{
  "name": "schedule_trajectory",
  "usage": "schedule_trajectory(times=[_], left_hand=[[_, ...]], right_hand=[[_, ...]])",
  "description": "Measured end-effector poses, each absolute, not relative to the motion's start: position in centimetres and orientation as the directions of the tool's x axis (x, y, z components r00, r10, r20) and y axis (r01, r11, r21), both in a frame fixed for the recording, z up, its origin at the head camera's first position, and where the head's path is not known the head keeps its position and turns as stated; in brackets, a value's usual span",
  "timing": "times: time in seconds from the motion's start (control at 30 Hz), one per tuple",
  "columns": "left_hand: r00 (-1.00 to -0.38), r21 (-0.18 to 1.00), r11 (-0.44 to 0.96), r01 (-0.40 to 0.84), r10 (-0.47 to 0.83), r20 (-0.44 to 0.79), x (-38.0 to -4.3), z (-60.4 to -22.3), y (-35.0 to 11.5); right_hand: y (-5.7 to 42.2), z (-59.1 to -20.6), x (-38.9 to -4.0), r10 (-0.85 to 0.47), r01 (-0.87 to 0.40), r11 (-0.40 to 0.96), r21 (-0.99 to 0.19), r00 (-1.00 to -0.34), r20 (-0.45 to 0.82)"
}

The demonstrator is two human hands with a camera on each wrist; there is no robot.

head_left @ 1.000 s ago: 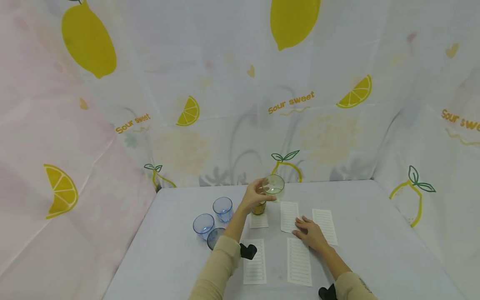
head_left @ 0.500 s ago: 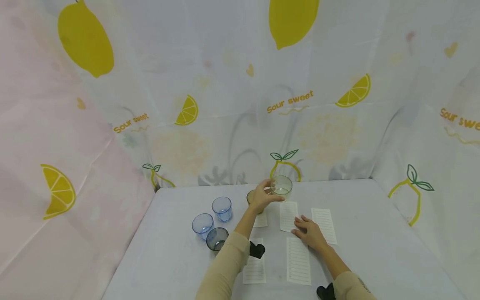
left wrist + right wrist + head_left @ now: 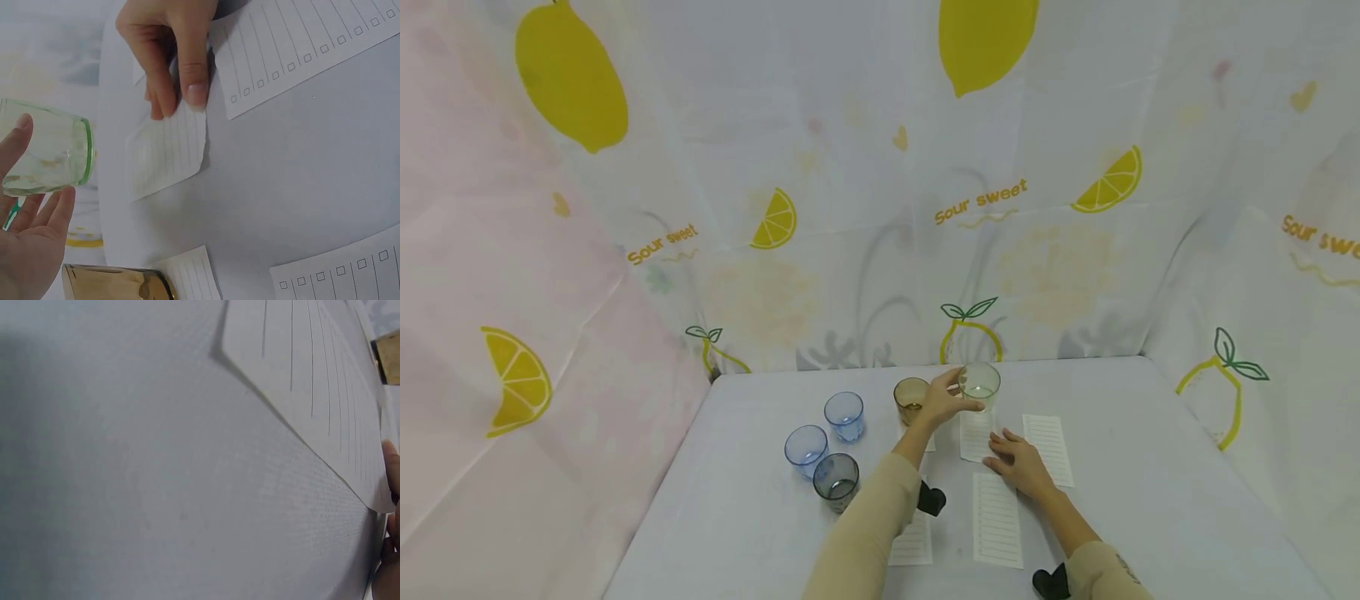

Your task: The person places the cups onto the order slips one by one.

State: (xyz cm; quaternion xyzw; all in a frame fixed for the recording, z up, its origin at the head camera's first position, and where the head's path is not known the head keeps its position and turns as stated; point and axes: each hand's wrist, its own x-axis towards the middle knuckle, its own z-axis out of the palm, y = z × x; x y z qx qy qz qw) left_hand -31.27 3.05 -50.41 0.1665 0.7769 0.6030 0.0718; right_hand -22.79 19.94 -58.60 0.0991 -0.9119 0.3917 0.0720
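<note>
My left hand holds a pale green drinking glass by its side, thumb on one side and fingers on the other. In the left wrist view the green glass is off the table, near the far end of a small lined paper sheet. The fingertips of my right hand rest on the near corner of that sheet. Just left of my left hand, an amber glass stands on another lined sheet, partly hidden by the hand. The right wrist view shows my right fingers only at its edge.
Two blue glasses and a smoky grey glass stand left of my left arm. More lined sheets lie flat: one at the right, one in front, and one partly under my left sleeve. A lemon-print curtain hangs behind the table.
My left hand has carried the green glass to the right and slightly lower, away from the amber glass, which now shows more fully. My right hand has stayed on the sheet.
</note>
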Motion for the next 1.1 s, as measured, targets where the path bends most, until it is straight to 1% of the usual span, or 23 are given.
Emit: schedule_trajectory(times=[0.13,0.3,0.53,0.63,0.87,0.97,1.1], left_hand=[[-0.939,0.952,0.262,0.158,0.338,0.063,-31.2,-50.7,3.3],[-0.942,0.954,0.270,0.133,0.333,0.037,-31.1,-51.0,3.3],[-0.947,0.955,0.294,0.040,0.316,-0.058,-30.9,-51.2,3.9],[-0.947,0.955,0.297,0.022,0.313,-0.076,-30.6,-51.2,4.3],[-0.946,0.939,0.343,0.026,0.311,-0.087,-30.4,-52.2,5.1],[-0.947,0.943,0.330,0.029,0.312,-0.080,-30.2,-52.3,5.5],[-0.953,0.949,0.314,0.025,0.294,-0.073,-29.9,-52.4,5.7]], right_hand=[[20.0,-58.6,-22.8,-0.124,-0.239,0.673,-0.700,-0.969,0.211],[19.9,-58.6,-22.8,-0.123,-0.236,0.667,-0.707,-0.970,0.208],[19.9,-58.5,-22.8,-0.118,-0.233,0.671,-0.704,-0.971,0.208],[19.9,-58.5,-22.8,-0.124,-0.234,0.670,-0.704,-0.971,0.204],[20.0,-58.6,-22.7,-0.120,-0.254,0.673,-0.695,-0.964,0.237],[20.0,-58.5,-22.7,-0.116,-0.269,0.670,-0.692,-0.958,0.260],[20.0,-58.7,-22.7,-0.122,-0.258,0.677,-0.689,-0.963,0.240]])
